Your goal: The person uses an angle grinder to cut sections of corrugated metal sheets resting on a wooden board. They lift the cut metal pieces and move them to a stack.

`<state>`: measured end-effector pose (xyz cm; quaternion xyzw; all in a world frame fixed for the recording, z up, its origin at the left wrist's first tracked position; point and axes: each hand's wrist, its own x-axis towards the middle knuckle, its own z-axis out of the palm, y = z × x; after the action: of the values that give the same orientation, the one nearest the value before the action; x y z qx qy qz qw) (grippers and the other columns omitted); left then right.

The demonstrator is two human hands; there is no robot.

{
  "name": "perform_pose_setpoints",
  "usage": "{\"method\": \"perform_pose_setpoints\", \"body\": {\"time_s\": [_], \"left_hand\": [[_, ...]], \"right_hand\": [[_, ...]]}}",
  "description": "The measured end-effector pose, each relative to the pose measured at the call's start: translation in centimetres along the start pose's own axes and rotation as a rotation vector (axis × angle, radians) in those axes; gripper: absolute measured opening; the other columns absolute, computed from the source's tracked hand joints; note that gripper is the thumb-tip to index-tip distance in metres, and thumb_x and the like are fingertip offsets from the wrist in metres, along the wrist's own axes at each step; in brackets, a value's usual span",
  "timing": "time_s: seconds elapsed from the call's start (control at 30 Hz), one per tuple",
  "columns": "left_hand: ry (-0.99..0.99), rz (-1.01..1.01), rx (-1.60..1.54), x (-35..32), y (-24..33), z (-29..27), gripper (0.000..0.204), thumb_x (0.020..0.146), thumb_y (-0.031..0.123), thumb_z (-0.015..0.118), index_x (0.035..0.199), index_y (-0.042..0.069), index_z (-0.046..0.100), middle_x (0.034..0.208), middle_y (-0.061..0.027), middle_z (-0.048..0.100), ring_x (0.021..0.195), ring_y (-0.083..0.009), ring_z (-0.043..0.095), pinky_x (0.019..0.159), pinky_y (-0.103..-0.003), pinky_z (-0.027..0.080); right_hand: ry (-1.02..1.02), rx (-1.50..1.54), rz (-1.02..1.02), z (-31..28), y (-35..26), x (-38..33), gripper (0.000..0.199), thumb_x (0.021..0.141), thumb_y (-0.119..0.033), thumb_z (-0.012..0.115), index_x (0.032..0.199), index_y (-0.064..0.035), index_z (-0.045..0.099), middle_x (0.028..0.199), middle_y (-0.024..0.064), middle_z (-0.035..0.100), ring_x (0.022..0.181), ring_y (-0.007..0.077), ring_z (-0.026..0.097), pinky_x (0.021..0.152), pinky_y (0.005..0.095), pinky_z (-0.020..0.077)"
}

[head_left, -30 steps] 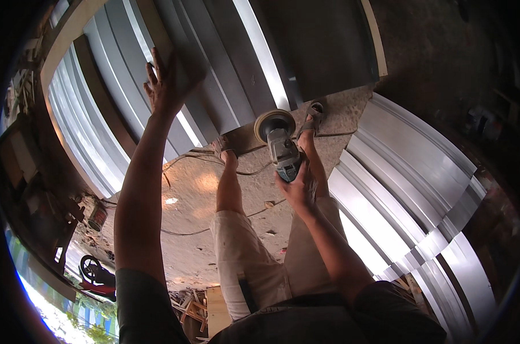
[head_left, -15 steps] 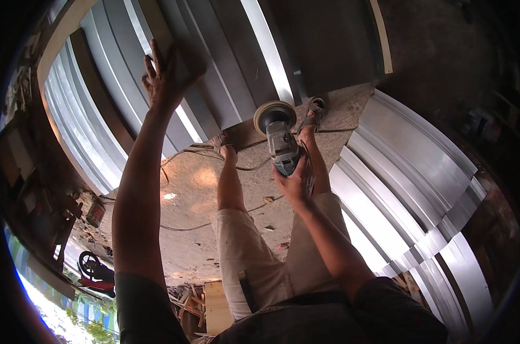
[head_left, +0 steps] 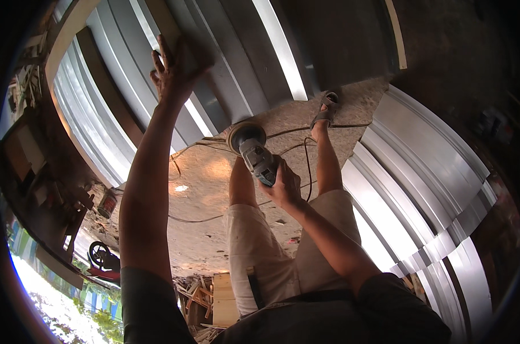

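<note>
Two hands work apart: the right hand grips an angle grinder, its disc low by the leaning metal panels, while the left hand presses open-palmed against them.

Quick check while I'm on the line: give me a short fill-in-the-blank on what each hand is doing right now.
1. The right hand grips an angle ____.
2. The left hand presses flat on a sheet of ____ metal.
3. The tool's disc points toward the ____ floor.
4. On the far foot is a ____.

Missing words: grinder; corrugated; concrete; sandal
</note>
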<state>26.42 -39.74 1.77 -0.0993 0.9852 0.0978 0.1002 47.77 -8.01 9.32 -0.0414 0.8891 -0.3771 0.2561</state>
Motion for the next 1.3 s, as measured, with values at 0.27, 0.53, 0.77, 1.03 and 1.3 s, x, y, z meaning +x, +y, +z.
{"method": "perform_pose_setpoints", "body": {"time_s": [0.27, 0.53, 0.77, 1.03, 1.3], "left_hand": [[-0.086, -0.008, -0.044, 0.2, 0.4, -1.2, 0.101, 0.084, 0.074, 0.066, 0.165, 0.031, 0.023, 0.173, -0.0113, -0.010, 0.157, -0.0472, 0.005, 0.114, -0.074, 0.022], [0.207, -0.299, -0.256, -11.1, 7.1, -3.2, 0.072, 0.089, 0.054, 0.075, 0.134, 0.001, 0.058, 0.135, -0.0207, 0.061, 0.121, -0.0344, 0.059, 0.100, -0.048, 0.046], [-0.126, -1.198, -1.704, -21.3, 7.4, 4.3, 0.058, 0.100, 0.056, 0.062, 0.118, 0.001, 0.064, 0.107, -0.0085, 0.070, 0.093, -0.0135, 0.064, 0.074, -0.026, 0.043], [0.185, -0.859, -1.909, -21.8, 7.3, 6.6, 0.025, 0.105, 0.021, 0.063, 0.118, 0.000, 0.064, 0.100, -0.0088, 0.067, 0.085, -0.0130, 0.060, 0.072, -0.027, 0.047], [-0.486, -0.839, -1.263, -21.2, 1.3, -1.7, 0.044, 0.098, 0.043, 0.071, 0.090, -0.001, 0.071, 0.068, -0.0074, 0.065, 0.055, -0.0094, 0.053, 0.052, -0.026, 0.040]], "right_hand": [[0.018, 0.165, 0.204, -6.4, 0.4, -5.7, 0.071, 0.076, -0.024, 0.085, 0.133, -0.0028, 0.047, 0.108, 0.0166, 0.066, 0.090, 0.0360, 0.070, 0.078, 0.0451, 0.0589], [0.313, 0.481, 0.443, -18.3, 6.3, -6.2, 0.068, 0.083, -0.005, 0.082, 0.140, -0.0017, 0.046, 0.120, 0.0070, 0.059, 0.102, 0.0164, 0.059, 0.089, 0.0308, 0.0512], [0.311, 0.668, 0.501, -23.4, 7.5, -4.7, 0.066, 0.087, -0.009, 0.077, 0.144, -0.0008, 0.044, 0.118, 0.0100, 0.060, 0.098, 0.0188, 0.064, 0.088, 0.0344, 0.0546], [0.214, 1.172, 0.667, -23.1, 7.7, -3.5, 0.075, 0.103, -0.069, 0.034, 0.125, -0.0010, 0.057, 0.103, 0.0153, 0.068, 0.086, 0.0255, 0.067, 0.076, 0.0368, 0.0554], [0.068, 1.239, 0.565, -20.0, 3.4, 0.2, 0.069, 0.105, -0.061, 0.033, 0.129, 0.0001, 0.055, 0.103, 0.0197, 0.068, 0.085, 0.0296, 0.068, 0.074, 0.0381, 0.0552]]}}
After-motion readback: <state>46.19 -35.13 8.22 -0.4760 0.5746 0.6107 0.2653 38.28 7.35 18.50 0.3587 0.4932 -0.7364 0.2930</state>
